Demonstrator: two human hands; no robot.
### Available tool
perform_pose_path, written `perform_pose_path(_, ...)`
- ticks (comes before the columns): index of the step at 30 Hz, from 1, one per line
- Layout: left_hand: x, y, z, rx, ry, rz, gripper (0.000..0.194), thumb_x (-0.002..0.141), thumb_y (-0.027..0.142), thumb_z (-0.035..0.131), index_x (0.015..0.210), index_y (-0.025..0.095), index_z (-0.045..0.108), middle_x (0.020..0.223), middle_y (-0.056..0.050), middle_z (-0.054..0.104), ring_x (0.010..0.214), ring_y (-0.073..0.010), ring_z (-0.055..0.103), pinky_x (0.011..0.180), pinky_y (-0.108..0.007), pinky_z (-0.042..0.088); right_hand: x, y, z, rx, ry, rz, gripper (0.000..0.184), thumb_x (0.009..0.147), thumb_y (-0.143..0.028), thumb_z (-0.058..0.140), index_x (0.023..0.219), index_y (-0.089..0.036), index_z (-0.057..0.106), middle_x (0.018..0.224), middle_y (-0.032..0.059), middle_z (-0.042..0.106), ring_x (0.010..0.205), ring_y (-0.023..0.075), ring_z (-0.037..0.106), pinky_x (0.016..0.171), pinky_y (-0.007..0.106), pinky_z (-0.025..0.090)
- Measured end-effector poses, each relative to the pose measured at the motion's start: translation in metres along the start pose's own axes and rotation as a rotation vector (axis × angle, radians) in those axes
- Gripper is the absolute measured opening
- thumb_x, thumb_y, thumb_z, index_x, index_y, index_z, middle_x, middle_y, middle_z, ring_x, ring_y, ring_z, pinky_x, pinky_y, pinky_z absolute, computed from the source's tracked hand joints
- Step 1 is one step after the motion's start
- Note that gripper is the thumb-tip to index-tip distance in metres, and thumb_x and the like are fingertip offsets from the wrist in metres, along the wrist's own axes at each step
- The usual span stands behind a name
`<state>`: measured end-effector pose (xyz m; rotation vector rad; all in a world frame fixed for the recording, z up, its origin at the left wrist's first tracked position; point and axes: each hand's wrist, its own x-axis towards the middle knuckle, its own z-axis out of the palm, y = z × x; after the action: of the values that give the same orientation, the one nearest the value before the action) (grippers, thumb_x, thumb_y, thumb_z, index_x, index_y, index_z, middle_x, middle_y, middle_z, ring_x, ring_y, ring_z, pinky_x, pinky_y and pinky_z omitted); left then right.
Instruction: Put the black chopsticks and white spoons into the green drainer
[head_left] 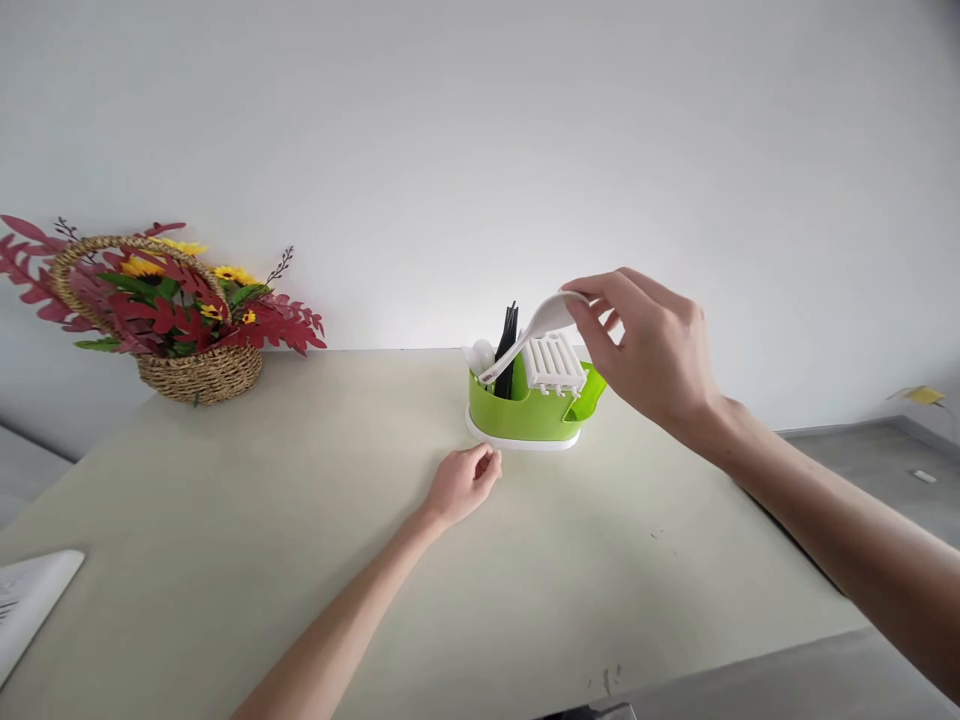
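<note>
My right hand [649,345] pinches a white spoon [551,316] by its bowl end. The spoon slants down to the left, its handle tip at the rim of a green utensil holder [517,418] with a white base. Black chopsticks [507,350] and other white spoons [480,355] stand in the holder's left part. A white slatted rack [553,362] covers its right part, and a bright green piece sticks out at the right end. My left hand [463,483] rests closed on the table just in front of the holder, with nothing visible in it.
A wicker basket [201,376] of red leaves and yellow flowers stands at the table's back left. A white flat object [37,600] lies at the left edge. Behind the table [337,480] rises a pale wall. Grey floor shows at the right, with a yellow item [924,395].
</note>
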<state>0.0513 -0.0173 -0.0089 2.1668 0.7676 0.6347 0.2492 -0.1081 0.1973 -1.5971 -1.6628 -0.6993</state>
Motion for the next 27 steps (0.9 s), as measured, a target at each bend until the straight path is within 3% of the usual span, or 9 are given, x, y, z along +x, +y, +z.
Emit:
perform_pose_path(5,-0.001,-0.003,0.001,0.015,0.006,0.012,0.040,0.104,0.044,0.045,0.071,0.023,0.053,0.061,0.003,0.059,0.054,-0.0134,0.050,0.059,-0.028,0.034,0.011,0.003,0.027,-0.211,-0.087,-0.102,0.033,0.109,-0.026,0.040,0.109,-0.022,0.073,0.095,0.0068,0.078,0.080,0.0201,0.067,0.070,0.034,0.040)
perform_pose_path(11,-0.001,-0.005,0.003,0.015,0.005,0.021,0.038,0.103,0.042,0.045,0.072,0.022,0.053,0.062,0.003,0.061,0.056,-0.0136,0.052,0.060,-0.028,0.034,0.002,0.002,0.058,-0.247,-0.230,-0.217,0.032,0.101,-0.017,0.045,0.104,-0.021,0.077,0.084,0.0085,0.075,0.080,0.0226,0.061,0.078,0.037,0.037)
perform_pose_path(21,-0.001,-0.004,0.003,0.014,-0.013,0.020,0.039,0.104,0.042,0.044,0.071,0.022,0.050,0.062,0.003,0.059,0.055,-0.0132,0.050,0.059,-0.028,0.032,-0.007,-0.009,0.087,-0.312,-0.343,-0.339,0.032,0.095,-0.005,0.047,0.089,-0.017,0.075,0.075,0.0068,0.072,0.074,0.0211,0.057,0.075,0.036,0.029)
perform_pose_path(27,-0.001,-0.005,0.004,0.017,-0.014,0.029,0.038,0.104,0.041,0.043,0.071,0.022,0.046,0.063,0.003,0.059,0.055,-0.0130,0.048,0.059,-0.029,0.031,-0.006,-0.017,0.093,-0.307,-0.398,-0.326,0.030,0.098,-0.011,0.046,0.084,-0.017,0.071,0.073,0.0069,0.069,0.072,0.0213,0.056,0.071,0.036,0.026)
